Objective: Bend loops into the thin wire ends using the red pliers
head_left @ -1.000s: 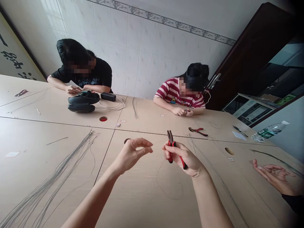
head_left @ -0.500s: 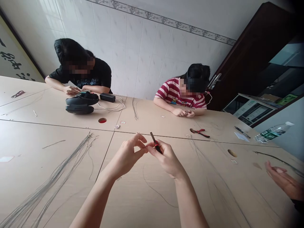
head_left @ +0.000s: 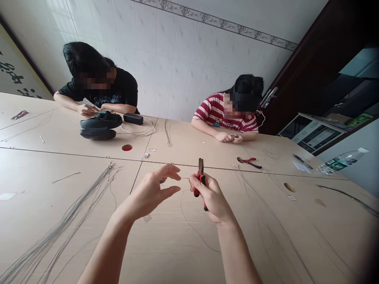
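My right hand [head_left: 211, 193] is closed around pliers [head_left: 201, 179] with red and black handles, their jaws pointing up and away from me. Beside the pliers, its thumb and forefinger also seem to pinch the end of a thin wire [head_left: 189, 225], which curves down over the table. My left hand [head_left: 158, 189] hovers to the left with thumb and fingers apart, nothing visible between them. A gap separates the two hands. Whether the wire carries a small part at its pinched end is too fine to make out.
A bundle of thin wires [head_left: 74, 209] lies on the left of the table [head_left: 166, 252]. Other pliers [head_left: 250, 161] rest beyond my right hand, near a water bottle [head_left: 343, 161]. Two people sit opposite, behind a black headset-like device [head_left: 99, 126].
My hands have drawn apart and the left fingers have spread. The pliers have turned more upright, showing both handles. Another person's hand at the right edge has left the view.
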Tool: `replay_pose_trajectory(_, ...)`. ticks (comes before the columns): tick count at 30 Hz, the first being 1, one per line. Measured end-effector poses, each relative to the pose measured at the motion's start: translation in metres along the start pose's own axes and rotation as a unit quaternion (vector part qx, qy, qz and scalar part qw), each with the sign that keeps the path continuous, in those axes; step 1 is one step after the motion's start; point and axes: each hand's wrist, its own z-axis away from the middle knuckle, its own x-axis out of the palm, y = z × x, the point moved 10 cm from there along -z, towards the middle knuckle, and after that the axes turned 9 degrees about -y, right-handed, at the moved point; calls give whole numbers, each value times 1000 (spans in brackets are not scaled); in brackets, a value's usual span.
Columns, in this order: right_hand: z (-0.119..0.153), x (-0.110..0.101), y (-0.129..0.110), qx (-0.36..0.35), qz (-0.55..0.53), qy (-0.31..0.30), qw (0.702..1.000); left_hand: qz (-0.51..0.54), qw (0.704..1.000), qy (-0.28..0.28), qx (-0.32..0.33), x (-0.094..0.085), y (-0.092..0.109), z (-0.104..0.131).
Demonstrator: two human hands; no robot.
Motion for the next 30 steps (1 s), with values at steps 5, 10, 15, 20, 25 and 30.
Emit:
replay_pose_trajectory(5,2,8,1,12,-92,-26,995,20,1000,16,5,-1,3,0)
replay_pose_trajectory(10,5,17,-2,18,-108,-40,993,46,999,6,14,0,9,2)
replay_pose_trajectory(15,7,18,-4,14,-96,-33,995,75,996,-48,33,6,16,3)
replay_pose_trajectory(20,8,18,-7,12,-83,-31,996,105,991,-68,36,10,16,3)
replay_pose_trajectory(25,8,19,-5,13,-74,-30,997,113,992,-50,36,8,13,2)
replay_pose_trajectory(30,7,24,-5,7,-64,-39,997,113,992,-35,34,6,14,2)
